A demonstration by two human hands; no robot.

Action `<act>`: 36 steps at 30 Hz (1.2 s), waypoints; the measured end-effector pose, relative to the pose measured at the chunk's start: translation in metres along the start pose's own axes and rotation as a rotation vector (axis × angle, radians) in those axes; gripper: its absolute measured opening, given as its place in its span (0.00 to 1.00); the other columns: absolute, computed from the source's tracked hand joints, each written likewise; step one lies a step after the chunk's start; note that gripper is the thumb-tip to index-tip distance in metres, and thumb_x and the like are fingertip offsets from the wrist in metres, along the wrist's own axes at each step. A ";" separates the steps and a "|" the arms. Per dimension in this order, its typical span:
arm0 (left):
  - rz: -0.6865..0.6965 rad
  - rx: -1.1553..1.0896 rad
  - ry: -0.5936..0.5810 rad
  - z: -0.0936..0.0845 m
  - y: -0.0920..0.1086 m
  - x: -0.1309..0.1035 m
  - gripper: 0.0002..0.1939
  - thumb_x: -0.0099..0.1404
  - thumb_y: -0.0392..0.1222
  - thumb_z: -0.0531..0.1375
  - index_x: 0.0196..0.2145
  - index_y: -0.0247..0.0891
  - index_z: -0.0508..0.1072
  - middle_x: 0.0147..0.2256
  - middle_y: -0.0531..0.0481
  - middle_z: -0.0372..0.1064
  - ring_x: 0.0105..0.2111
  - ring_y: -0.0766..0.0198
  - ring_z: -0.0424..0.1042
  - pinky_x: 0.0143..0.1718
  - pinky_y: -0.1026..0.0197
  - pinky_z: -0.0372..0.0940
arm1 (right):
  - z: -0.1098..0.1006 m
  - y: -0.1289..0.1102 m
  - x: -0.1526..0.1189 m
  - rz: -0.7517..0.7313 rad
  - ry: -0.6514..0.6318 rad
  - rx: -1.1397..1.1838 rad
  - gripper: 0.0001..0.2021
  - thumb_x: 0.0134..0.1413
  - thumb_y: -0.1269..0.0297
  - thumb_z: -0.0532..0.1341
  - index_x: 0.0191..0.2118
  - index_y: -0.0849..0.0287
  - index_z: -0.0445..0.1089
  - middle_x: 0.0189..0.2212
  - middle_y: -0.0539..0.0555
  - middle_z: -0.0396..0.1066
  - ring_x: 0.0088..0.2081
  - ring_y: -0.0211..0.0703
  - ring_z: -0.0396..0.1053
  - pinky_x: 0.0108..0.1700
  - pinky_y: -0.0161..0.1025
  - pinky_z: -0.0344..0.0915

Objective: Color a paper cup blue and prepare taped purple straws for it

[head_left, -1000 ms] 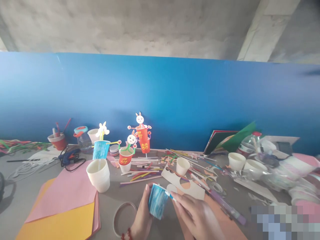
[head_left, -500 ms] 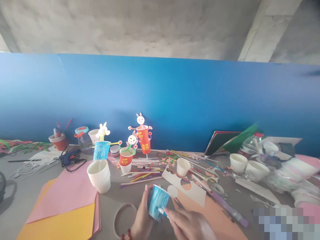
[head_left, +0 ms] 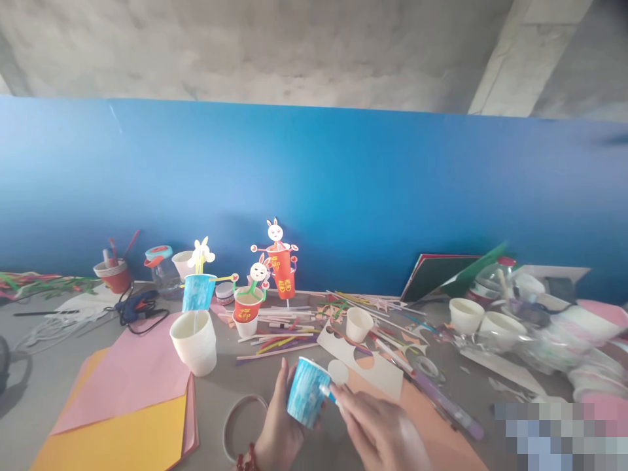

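My left hand (head_left: 280, 422) is wrapped round a paper cup (head_left: 308, 394) coloured in streaky blue, tilted a little, its rim up. Between the fingers of my right hand (head_left: 375, 425) is a blue marker (head_left: 330, 393), its pale tip end at the cup's right side; whether it touches is hard to tell. A tape roll (head_left: 244, 428) lies on the table by my left wrist. Behind the hands stand a stack of white paper cups (head_left: 195, 343), a blue cup figure (head_left: 198, 293) and red cup figures with rabbit heads (head_left: 280, 265).
Pink and yellow paper sheets (head_left: 122, 392) lie at the left, near a glue gun (head_left: 137, 307). Coloured sticks (head_left: 279, 343), a white cup (head_left: 359, 324) and card with round cut-outs (head_left: 363, 363) spread beyond my hands. Plastic-wrapped cups (head_left: 554, 347) crowd the right. A blue partition (head_left: 343, 190) closes the back.
The blue cup has shifted slightly up and left in my left hand. The marker has moved from the cup's lower front to its upper right side.
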State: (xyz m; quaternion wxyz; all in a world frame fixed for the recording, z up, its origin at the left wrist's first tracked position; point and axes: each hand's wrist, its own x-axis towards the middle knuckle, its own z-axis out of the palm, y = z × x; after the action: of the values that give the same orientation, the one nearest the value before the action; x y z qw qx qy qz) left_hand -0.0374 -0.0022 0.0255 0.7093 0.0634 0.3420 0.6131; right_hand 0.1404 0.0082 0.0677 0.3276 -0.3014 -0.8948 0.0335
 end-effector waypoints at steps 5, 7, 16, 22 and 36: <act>-0.009 -0.030 0.001 0.000 0.000 -0.003 0.23 0.68 0.63 0.54 0.37 0.39 0.72 0.23 0.51 0.74 0.22 0.62 0.73 0.20 0.64 0.58 | 0.004 0.002 -0.003 -0.043 -0.031 0.013 0.18 0.68 0.67 0.49 0.56 0.51 0.71 0.25 0.51 0.78 0.23 0.39 0.76 0.26 0.28 0.69; -0.010 -0.030 0.002 0.001 0.000 -0.003 0.22 0.68 0.62 0.53 0.36 0.40 0.71 0.24 0.51 0.75 0.21 0.61 0.74 0.18 0.65 0.56 | 0.005 0.003 -0.004 -0.016 -0.038 0.000 0.19 0.68 0.67 0.49 0.57 0.52 0.70 0.26 0.52 0.78 0.24 0.39 0.76 0.26 0.28 0.69; -0.033 -0.071 0.046 0.003 0.002 -0.001 0.23 0.72 0.57 0.50 0.33 0.37 0.73 0.21 0.49 0.75 0.19 0.62 0.74 0.14 0.66 0.57 | 0.005 0.007 -0.003 0.016 0.021 0.030 0.18 0.70 0.65 0.49 0.57 0.50 0.70 0.28 0.53 0.78 0.26 0.40 0.77 0.29 0.28 0.71; -0.055 -0.103 0.052 0.007 0.006 -0.005 0.24 0.73 0.56 0.50 0.36 0.33 0.75 0.22 0.48 0.76 0.17 0.63 0.73 0.12 0.67 0.60 | 0.006 0.008 -0.005 -0.016 -0.010 0.059 0.18 0.69 0.65 0.50 0.58 0.49 0.69 0.28 0.53 0.79 0.25 0.40 0.77 0.29 0.29 0.71; -0.157 -0.176 -0.065 -0.001 0.006 -0.004 0.26 0.72 0.57 0.50 0.40 0.31 0.76 0.25 0.45 0.78 0.19 0.64 0.75 0.12 0.69 0.63 | 0.001 0.004 0.002 -0.020 0.028 0.057 0.19 0.68 0.67 0.50 0.60 0.50 0.68 0.27 0.53 0.79 0.25 0.39 0.77 0.28 0.28 0.71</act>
State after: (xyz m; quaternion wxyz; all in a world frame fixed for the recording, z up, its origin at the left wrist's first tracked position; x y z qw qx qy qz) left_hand -0.0430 -0.0046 0.0298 0.7686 -0.0062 0.2673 0.5811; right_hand 0.1411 0.0128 0.0667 0.3490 -0.2833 -0.8918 0.0513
